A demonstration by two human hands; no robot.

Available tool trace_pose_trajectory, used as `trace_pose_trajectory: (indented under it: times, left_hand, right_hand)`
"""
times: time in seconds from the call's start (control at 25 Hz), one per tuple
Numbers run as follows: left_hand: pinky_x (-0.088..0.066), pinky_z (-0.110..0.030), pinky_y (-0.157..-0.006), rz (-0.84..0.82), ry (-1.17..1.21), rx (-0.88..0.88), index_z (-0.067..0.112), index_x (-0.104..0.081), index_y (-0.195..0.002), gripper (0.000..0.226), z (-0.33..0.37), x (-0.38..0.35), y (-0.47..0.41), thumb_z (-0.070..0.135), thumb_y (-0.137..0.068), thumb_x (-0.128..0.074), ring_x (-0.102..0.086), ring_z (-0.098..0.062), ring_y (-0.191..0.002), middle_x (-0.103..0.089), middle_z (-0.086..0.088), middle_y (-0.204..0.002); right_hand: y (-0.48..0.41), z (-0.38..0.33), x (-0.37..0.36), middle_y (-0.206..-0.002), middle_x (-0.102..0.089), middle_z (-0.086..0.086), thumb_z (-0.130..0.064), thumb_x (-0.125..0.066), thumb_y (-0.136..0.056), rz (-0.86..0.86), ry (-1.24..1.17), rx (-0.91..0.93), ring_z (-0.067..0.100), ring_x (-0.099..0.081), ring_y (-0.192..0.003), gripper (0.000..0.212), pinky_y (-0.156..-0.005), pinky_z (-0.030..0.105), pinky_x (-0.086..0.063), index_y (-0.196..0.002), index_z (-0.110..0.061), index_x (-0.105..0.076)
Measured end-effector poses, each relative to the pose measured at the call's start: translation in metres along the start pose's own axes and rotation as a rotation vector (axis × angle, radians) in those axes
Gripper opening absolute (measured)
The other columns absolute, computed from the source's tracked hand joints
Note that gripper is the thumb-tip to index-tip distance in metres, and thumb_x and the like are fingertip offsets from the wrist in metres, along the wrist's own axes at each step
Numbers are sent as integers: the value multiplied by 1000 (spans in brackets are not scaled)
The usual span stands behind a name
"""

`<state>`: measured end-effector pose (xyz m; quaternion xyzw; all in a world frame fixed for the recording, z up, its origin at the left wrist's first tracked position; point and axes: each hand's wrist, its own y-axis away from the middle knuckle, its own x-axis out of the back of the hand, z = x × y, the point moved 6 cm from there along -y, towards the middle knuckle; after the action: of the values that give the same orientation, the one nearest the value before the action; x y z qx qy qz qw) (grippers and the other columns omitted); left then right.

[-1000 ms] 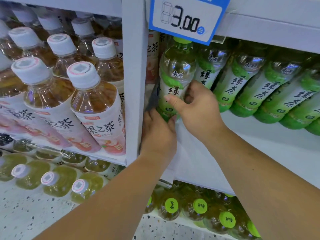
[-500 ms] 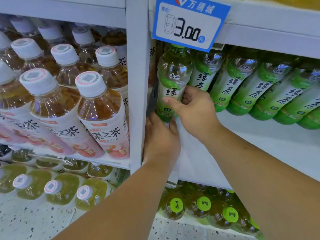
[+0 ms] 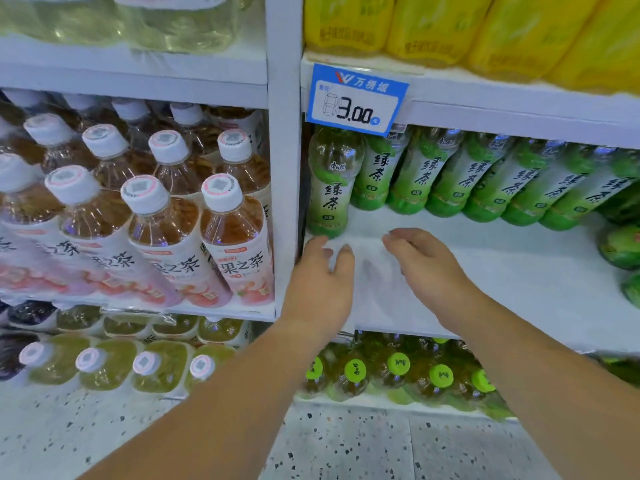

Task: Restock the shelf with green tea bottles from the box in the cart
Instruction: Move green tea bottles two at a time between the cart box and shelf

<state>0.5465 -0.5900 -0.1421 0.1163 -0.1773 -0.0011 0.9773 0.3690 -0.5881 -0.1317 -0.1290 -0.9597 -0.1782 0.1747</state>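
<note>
Head view, left hand (image 3: 320, 275) and right hand (image 3: 427, 268), fingers relaxed, holding nothing, near green tea bottle (image 3: 329, 192).

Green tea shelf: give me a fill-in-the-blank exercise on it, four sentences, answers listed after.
1. The price tag over the green tea bottles reads ____.
2. The left hand and right hand are above the shelf, holding ____.
3. The fruit tea bottles in the left bay have ____ caps.
4. The drinks on the level above the green tea are ____ in colour.

Missing words: 3.00; nothing; white; yellow.
</note>
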Motion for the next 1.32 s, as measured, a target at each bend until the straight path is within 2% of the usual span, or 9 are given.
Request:
trace_pose_trajectory:
  times: [0.12, 0.24, 0.32, 0.48, 0.68, 0.8, 0.88, 1.08, 1.32]
  left_hand:
    - [-41, -15, -87, -77, 23, 53, 25, -49, -144, 45, -1, 18, 29, 41, -103, -52, -59, -3, -102, -61, 11, -118]
    - [-32, 5, -64, -179, -13, 78, 26, -49, -145, 44, 7, 36, 72, 43, -105, -47, -51, 19, -89, -53, 24, -109]
    - [-32, 0, -73, -239, -67, 73, 26, -47, -147, 47, 16, 50, 103, 47, -105, -45, -52, 7, -101, -54, 17, -124]
    - [-34, -25, -98, -297, -166, 43, 25, -49, -147, 51, 36, 70, 161, 52, -104, -44, -47, -5, -118, -55, 8, -140]
    - [-35, -22, -95, -385, -106, 58, 24, -48, -148, 51, 60, 69, 238, 51, -104, -46, -49, -5, -121, -52, 13, -133]
    - [-33, -24, -96, -441, -120, 32, 23, -45, -150, 54, 76, 55, 285, 53, -105, -45, -46, -4, -121, -48, 15, -134]
    - [-32, -28, -97, -488, -158, 7, 24, -45, -150, 56, 85, 39, 317, 56, -104, -43, -44, -4, -121, -47, 16, -134]
    - [-34, -30, -99, -586, -217, -69, 25, -45, -150, 56, 106, -23, 389, 57, -103, -43, -45, -5, -123, -49, 9, -147]
    - [-33, -26, -95, -718, -221, -136, 26, -43, -150, 53, 142, -125, 482, 52, -104, -46, -45, -4, -119, -48, 14, -137]
  right_hand:
    - [43, 20, 22, -130, -60, -5, -45, -60, -97, 36, -8, -62, 16, -57, -116, 40, -101, 35, -46, -132, -26, -60]
    - [99, 32, 41, -126, -57, -11, -50, -54, -98, 12, 59, -114, 12, -56, -108, 44, -85, 28, -45, -137, -29, -55]
    - [141, 36, 52, -123, -57, -13, -51, -53, -99, -5, 74, -159, 9, -58, -102, 46, -72, 20, -42, -140, -30, -52]
    - [218, 28, 76, -109, -54, -30, -53, -52, -98, 8, 83, -202, 1, -55, -100, 50, -89, 28, -39, -142, -29, -50]
    - [309, 28, 115, -134, -45, -13, -56, -47, -101, 26, 28, -266, 9, -45, -118, 58, -93, 32, -36, -151, -28, -40]
    - [367, 40, 151, -151, -44, -8, -57, -45, -101, 86, 19, -308, 10, -52, -119, 58, -93, 29, -38, -152, -29, -40]
    - [404, 55, 178, -153, -45, -2, -54, -45, -103, 129, 7, -330, 6, -50, -111, 55, -90, 28, -38, -151, -27, -40]
    - [484, 97, 252, -154, -43, 0, -52, -43, -104, 229, -75, -351, 12, -45, -122, 57, -96, 29, -34, -153, -24, -37]
    - [560, 158, 358, -152, -47, -5, -57, -42, -101, 408, -108, -367, 9, -45, -124, 60, -98, 27, -33, -152, -25, -41]
